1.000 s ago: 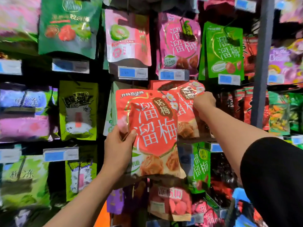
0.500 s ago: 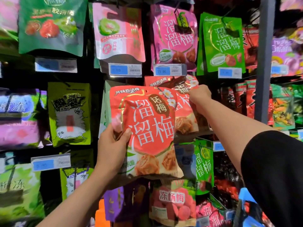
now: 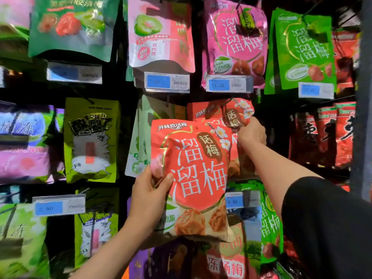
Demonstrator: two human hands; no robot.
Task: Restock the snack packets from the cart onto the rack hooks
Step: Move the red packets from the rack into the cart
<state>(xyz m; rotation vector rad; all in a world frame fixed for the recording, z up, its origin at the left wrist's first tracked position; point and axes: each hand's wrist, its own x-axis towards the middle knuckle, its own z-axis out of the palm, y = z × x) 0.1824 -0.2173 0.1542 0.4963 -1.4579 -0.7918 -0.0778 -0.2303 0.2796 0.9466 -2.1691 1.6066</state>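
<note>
Fingers of the left hand (image 3: 148, 200) curl round the lower left edge of a red snack packet (image 3: 193, 178), thumb pressed flat across its front and the other fingers hidden behind it, so the packet is held upright in front of the rack, near the middle of the display. Behind its upper right corner hangs a second red packet (image 3: 229, 113) of the same kind, already on a hook in the rack's middle row. The right hand (image 3: 251, 131) reaches up to that hanging packet with its fingers curled against the packet's right side, pinching it near the top; the fingertips themselves are turned away and cannot be seen. A black sleeve (image 3: 330, 228) covers the right upper arm at the lower right corner of the view. Directly above the hanging red packet sits a blue price tag (image 3: 228, 84), beneath a pink packet (image 3: 235, 39) in the top row. To the right of that hangs a green packet (image 3: 304, 49), and to the left a pale pink packet (image 3: 161, 33). Along the rack's left side, in the middle row, hangs a yellow-green packet (image 3: 91, 139). A grey upright post (image 3: 364, 97) stands at the rack's right edge.
</note>
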